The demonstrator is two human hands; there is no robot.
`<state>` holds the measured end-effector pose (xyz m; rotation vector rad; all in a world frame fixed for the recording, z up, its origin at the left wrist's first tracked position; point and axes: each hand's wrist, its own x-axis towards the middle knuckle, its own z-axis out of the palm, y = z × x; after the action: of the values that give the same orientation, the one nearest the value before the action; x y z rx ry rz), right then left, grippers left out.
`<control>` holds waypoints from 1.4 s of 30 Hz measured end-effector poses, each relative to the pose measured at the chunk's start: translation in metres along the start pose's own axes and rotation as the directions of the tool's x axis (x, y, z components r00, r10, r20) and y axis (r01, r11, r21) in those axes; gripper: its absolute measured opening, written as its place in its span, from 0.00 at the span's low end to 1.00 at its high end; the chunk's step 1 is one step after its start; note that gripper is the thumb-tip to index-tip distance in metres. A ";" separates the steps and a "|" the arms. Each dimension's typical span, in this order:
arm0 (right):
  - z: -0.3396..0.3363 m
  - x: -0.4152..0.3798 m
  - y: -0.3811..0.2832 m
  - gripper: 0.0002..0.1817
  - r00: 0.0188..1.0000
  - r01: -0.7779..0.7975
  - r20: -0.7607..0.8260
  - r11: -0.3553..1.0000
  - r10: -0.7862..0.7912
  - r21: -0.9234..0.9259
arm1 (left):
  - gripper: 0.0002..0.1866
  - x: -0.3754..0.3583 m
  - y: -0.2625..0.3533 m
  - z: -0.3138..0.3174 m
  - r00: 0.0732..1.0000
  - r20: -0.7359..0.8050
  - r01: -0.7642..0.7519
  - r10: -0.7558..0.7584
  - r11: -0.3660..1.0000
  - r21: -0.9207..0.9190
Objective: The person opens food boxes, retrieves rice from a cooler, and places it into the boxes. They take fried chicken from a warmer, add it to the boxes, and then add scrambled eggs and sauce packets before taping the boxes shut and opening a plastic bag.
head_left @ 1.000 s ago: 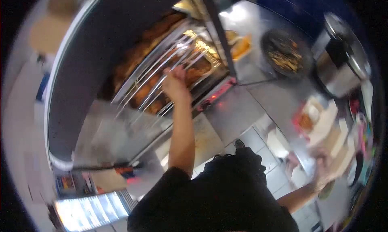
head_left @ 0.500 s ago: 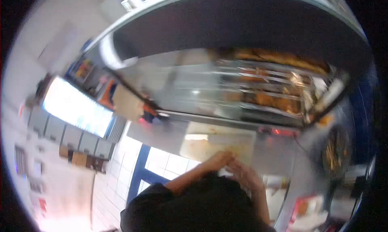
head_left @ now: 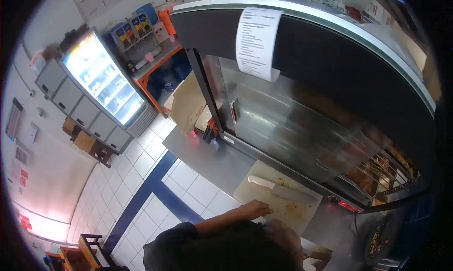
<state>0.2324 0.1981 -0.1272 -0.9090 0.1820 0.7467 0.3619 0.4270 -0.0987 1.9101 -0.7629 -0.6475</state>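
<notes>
My left hand (head_left: 255, 208) is over the near edge of a cutting board (head_left: 245, 193), palm down, with its fingers bent and pressed together. What lies under those fingers, if anything, is hidden. Just to its right and lower, my right hand (head_left: 281, 231) is dark and smeared by motion, so its fingers cannot be made out. On the board lies a large knife (head_left: 292, 193) with a white handle, its blade pointing right. Brown crumbs and stains are scattered around the blade. Neither hand touches the knife.
Behind the board stands a glass-fronted display case (head_left: 278, 134) with trays of food (head_left: 368, 176) at right. A printed receipt (head_left: 257, 42) hangs from its top. A dark pan (head_left: 377, 242) is at lower right. Left are a lit fridge (head_left: 104, 77) and grey lockers (head_left: 80, 110).
The view has swung left and become sharper; the receipt, knife and tiled floor now show clearly. My hands, close together before, are slightly apart, still near the board's edge.
</notes>
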 end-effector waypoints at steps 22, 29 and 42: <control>0.057 -0.038 -0.002 0.40 0.546 0.399 -0.803 0.917 -0.240 -0.003 | 0.19 0.074 -0.064 -0.065 0.875 -0.079 -0.223 0.478 0.542 0.810; -0.030 0.049 0.037 0.19 0.070 0.210 -0.917 0.904 -0.393 -0.371 | 0.26 0.073 -0.122 -0.080 0.968 0.129 -0.247 0.215 0.726 0.642; 0.031 0.031 -0.106 0.13 -0.025 -0.235 -0.176 0.177 -0.984 -0.956 | 0.22 0.033 -0.074 -0.064 0.998 0.027 -0.067 0.064 0.765 0.641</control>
<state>0.3196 0.1968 -0.0525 -2.3515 0.5165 -0.9967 0.4467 0.4662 -0.1424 2.4863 -1.1577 -0.3577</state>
